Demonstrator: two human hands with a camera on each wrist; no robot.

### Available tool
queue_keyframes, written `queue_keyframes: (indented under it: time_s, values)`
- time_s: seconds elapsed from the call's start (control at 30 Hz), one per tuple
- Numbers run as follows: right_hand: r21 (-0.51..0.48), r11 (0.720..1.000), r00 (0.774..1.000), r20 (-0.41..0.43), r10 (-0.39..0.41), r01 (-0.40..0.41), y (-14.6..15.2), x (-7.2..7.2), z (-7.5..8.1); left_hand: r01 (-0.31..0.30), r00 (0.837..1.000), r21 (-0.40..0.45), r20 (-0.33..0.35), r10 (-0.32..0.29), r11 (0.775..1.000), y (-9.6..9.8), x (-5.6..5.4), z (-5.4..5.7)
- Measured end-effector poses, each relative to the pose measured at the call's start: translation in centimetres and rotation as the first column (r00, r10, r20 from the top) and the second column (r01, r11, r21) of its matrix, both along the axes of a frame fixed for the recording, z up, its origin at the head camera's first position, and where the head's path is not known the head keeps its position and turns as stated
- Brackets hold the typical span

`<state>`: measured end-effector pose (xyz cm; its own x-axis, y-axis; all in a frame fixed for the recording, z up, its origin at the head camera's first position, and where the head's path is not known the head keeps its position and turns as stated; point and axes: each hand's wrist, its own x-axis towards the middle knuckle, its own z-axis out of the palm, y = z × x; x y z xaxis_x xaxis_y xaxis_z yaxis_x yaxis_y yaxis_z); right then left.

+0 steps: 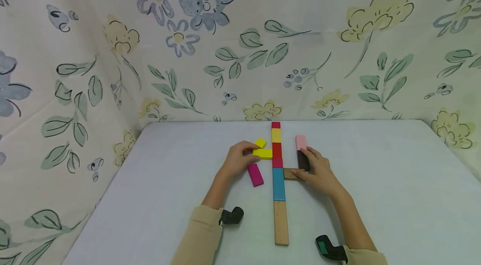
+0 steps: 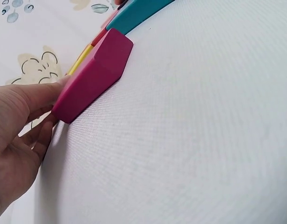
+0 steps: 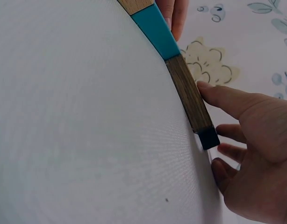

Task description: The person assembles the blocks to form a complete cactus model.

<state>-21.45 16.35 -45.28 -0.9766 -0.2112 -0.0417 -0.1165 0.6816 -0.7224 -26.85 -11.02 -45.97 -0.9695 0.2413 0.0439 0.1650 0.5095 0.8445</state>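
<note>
My left hand (image 1: pixel 237 158) pinches a long yellow block (image 1: pixel 264 154) that juts left from a straight column of blocks. Behind it lies a small yellow block (image 1: pixel 261 143), and nearer me a magenta block (image 1: pixel 255 175), large in the left wrist view. On the other side, my right hand (image 1: pixel 320 172) has its fingers at a black block (image 1: pixel 303 161) and its thumb against a dark wooden block (image 1: pixel 290 174). That wooden block meets the column's blue block (image 1: pixel 278 183). A pink block (image 1: pixel 300 142) stands in line beyond the black one.
The column runs away from me: a light wooden block (image 1: pixel 280 223), the blue one, red pieces (image 1: pixel 277 150), a yellow block (image 1: pixel 276 135) and a red end piece (image 1: pixel 276 124). Everything lies on a white table (image 1: pixel 169 198). A flowered curtain (image 1: pixel 233 64) hangs behind.
</note>
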Motion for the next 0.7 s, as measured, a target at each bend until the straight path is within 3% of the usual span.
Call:
queue_keyframes:
  time_s: [0.37, 0.7]
  values:
    - [0.006, 1.0, 1.0, -0.002, 0.004, -0.004, 0.1, -0.1, 0.0, -0.015, 1.0, 0.012, -0.015, 0.015, 1.0, -0.2, 0.6, 0.4]
    - [0.018, 1.0, 1.0, -0.006, -0.004, 0.004, 0.1, -0.1, 0.0, -0.181, 0.983, 0.072, 0.055, 0.177, 0.981, -0.6, 3.3, 0.4]
